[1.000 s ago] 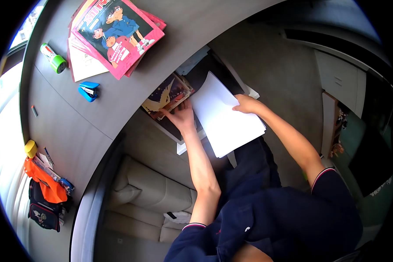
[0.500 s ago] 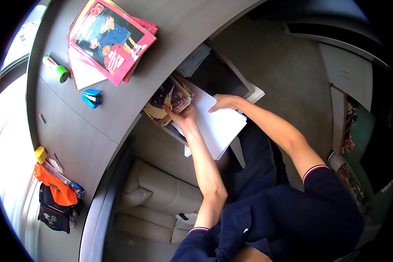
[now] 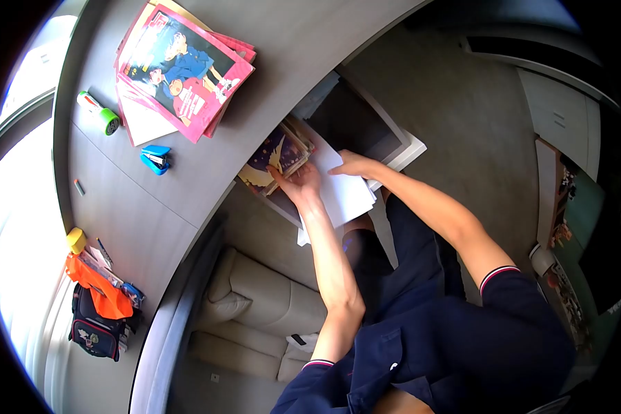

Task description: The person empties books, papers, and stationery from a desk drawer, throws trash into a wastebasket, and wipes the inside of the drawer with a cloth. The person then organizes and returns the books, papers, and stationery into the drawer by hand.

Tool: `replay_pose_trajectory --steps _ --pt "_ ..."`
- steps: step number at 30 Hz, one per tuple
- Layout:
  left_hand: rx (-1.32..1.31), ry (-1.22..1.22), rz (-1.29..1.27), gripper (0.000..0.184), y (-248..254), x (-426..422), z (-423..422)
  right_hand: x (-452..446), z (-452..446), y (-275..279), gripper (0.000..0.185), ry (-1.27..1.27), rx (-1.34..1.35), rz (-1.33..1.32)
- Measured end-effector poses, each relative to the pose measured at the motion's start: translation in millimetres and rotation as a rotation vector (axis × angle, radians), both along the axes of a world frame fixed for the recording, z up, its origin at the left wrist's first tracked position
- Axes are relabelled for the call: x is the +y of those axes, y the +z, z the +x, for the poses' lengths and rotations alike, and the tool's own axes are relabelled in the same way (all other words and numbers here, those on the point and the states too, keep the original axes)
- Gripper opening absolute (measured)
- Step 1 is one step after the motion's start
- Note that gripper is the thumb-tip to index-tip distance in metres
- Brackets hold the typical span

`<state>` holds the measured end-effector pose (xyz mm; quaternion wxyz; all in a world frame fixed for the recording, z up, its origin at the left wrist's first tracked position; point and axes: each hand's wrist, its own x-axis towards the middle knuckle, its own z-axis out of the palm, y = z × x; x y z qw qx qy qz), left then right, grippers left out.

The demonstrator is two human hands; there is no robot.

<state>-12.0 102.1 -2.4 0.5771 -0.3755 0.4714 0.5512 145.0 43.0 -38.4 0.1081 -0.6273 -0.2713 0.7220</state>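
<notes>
A drawer (image 3: 386, 114) stands pulled out from under the desk. Inside it lies a stack of books (image 3: 272, 155), the top one with a dark, starry cover and a pale winged shape. My left hand (image 3: 300, 185) is closed at the stack's near edge, thumb on the top cover and fingers along the side. Beside the books are several white paper sheets (image 3: 348, 200), partly inside the drawer. My right hand (image 3: 352, 165) grips their right edge, with the thumb on top and the other fingers mostly hidden.
On the grey desk (image 3: 159, 221) are a pile of magazines (image 3: 186, 76), a blue stapler (image 3: 156, 159), a green-capped container (image 3: 99, 112) and a dark bag (image 3: 93, 331) with orange cloth (image 3: 103, 290). A beige sofa (image 3: 262, 290) stands below the desk. My legs are close to the drawer.
The white sheets have slid away from my body, further into the drawer. My right hand has moved along with them. The left hand stays at the books, and the whole view has shifted slightly.
</notes>
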Motion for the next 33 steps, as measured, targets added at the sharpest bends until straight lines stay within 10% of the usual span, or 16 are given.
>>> replay_pose_trajectory --steps 12,17,18,27,33 --pt "-0.004 0.075 -0.045 0.054 -16 -6 -1 15 6 -81 0.041 -0.091 0.588 -0.726" --pt "-0.026 0.047 -0.022 0.058 -18 -15 -1 10 -2 -54 0.044 -0.293 0.558 -0.099" --pt "-0.027 0.056 -0.022 0.058 -19 -13 1 14 -19 -53 0.047 -0.754 0.664 -0.266" --pt "-0.033 0.069 0.054 0.058 -20 -21 -4 44 -19 -66 0.045 -0.357 0.205 0.239" --pt "0.145 -0.583 0.134 0.052 18 -65 -10 43 -18 -63 0.045 -0.503 0.284 0.047"
